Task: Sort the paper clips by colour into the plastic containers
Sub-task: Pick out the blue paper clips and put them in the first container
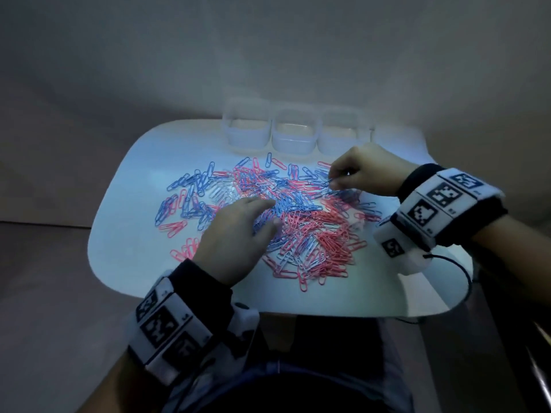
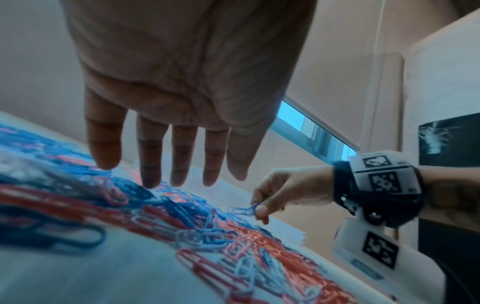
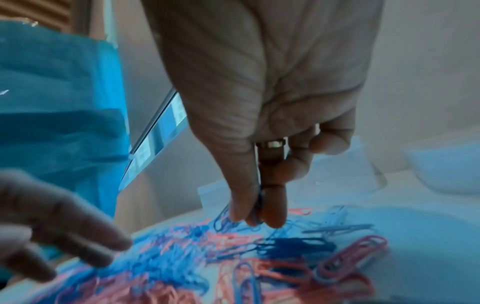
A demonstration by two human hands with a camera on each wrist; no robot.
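A heap of blue, pink and white paper clips (image 1: 268, 216) covers the middle of the white table (image 1: 125, 239). My left hand (image 1: 238, 231) lies flat over the heap with straight fingers (image 2: 150, 164), holding nothing. My right hand (image 1: 360, 171) works at the heap's far right edge and pinches blue paper clips (image 2: 246, 209) between thumb and fingertips (image 3: 272, 214). Three clear plastic containers (image 1: 293, 135) stand in a row at the table's far edge, just beyond the right hand; I cannot see any clips in them.
The table's left part (image 1: 131, 204) and near edge (image 1: 328, 302) carry only a few stray clips. A cable (image 1: 459, 281) runs from the right wrist band over the table's right corner. My lap sits below the near edge.
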